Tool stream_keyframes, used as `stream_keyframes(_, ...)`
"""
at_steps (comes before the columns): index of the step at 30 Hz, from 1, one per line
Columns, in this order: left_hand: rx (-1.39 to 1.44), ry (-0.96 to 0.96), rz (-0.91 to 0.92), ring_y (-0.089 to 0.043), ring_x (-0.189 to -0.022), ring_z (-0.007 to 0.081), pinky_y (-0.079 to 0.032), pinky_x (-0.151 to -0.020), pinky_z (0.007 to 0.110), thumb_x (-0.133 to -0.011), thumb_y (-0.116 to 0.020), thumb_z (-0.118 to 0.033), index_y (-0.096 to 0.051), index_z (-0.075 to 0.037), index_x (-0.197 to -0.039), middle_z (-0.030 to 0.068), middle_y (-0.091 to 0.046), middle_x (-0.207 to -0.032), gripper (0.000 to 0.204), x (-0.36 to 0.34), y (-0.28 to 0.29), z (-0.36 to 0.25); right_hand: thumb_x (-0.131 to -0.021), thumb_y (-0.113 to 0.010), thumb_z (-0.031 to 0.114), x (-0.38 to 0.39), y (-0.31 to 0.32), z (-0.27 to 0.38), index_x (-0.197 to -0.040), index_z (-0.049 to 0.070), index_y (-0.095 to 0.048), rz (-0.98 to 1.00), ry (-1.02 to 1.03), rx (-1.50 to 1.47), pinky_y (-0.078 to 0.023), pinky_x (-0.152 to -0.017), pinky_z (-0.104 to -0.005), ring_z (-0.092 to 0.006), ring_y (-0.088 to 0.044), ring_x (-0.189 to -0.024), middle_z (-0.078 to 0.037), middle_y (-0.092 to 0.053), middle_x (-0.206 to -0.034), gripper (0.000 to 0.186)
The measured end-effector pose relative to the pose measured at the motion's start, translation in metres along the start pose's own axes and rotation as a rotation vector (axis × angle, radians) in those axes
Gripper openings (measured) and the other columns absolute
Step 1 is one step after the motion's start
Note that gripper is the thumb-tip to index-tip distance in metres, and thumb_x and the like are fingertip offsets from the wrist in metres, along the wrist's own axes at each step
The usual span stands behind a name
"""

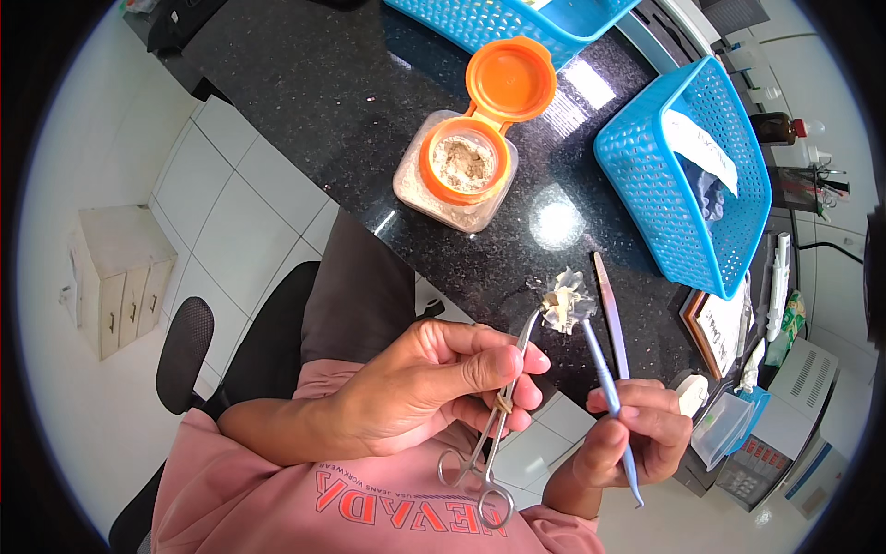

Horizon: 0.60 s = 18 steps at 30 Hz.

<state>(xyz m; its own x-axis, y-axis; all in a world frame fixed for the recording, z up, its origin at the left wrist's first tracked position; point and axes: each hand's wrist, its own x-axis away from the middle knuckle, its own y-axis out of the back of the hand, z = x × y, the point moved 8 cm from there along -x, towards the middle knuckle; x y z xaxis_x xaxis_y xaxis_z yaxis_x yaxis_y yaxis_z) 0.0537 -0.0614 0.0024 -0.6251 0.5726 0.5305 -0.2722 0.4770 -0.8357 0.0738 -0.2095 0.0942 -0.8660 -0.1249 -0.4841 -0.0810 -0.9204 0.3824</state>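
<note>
My left hand [461,374] is closed around a pair of metal locking forceps [482,443] with a tan band wound about the shanks. The forceps' tips reach a small cream-and-translucent piece with ragged, petal-like edges [565,305]; whether the jaws clamp it, I cannot tell. A slim light-blue hand tool [604,374] is pinched in my right hand [641,434], its upper tip right at the piece's lower edge. Just right of that tip, a flat purplish metal tool [607,300] lies on the dark counter. Further off stands a clear jar [413,185] of beige powder, its orange lid [512,78] flipped back.
Blue perforated baskets stand on the speckled black counter [314,102]: one at the far edge [452,28], another on the right [646,175] with paper and dark cloth inside. Beyond my right hand are a notepad [724,323], a clear box [720,429] and a grey machine [803,379].
</note>
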Motion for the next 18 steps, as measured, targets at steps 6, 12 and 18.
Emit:
stream_keyframes(6,0.086,0.047,0.039,-0.064,-0.072,0.0197,-0.053,-0.07,0.03,-0.091,-0.058,-0.024,-0.059,-0.001,-0.102,0.0094,-0.065,-0.08,0.026,0.001,-0.006,0.004,-0.076,-0.065,0.004,0.001,0.0,-0.005,-0.083,-0.001,-0.052,-0.023,-0.037,0.132,-0.047,-0.049,-0.0254,-0.0176,-0.061,-0.057,-0.015,-0.062,-0.07,0.016)
stream_keyframes(12,0.219,0.088,0.059,-0.063,-0.072,0.018,-0.052,-0.069,0.028,-0.091,-0.058,-0.026,-0.06,-0.005,-0.102,0.007,-0.066,-0.081,0.023,0.0,-0.008,0.007,-0.075,-0.066,0.004,-0.002,-0.004,-0.003,-0.082,-0.001,-0.053,0.023,-0.038,0.154,-0.048,-0.05,-0.0259,-0.0181,-0.061,-0.057,-0.016,-0.062,-0.071,0.016)
stream_keyframes(18,0.219,0.098,0.047,-0.063,-0.071,0.0181,-0.052,-0.067,0.027,-0.092,-0.057,-0.027,-0.06,-0.007,-0.102,0.0062,-0.066,-0.081,0.022,0.001,-0.009,0.008,-0.076,-0.069,0.006,-0.001,0.0,0.004,-0.085,0.001,-0.056,-0.031,0.02,0.052,-0.049,-0.052,-0.0262,-0.0201,-0.064,-0.06,-0.013,-0.063,-0.074,0.017)
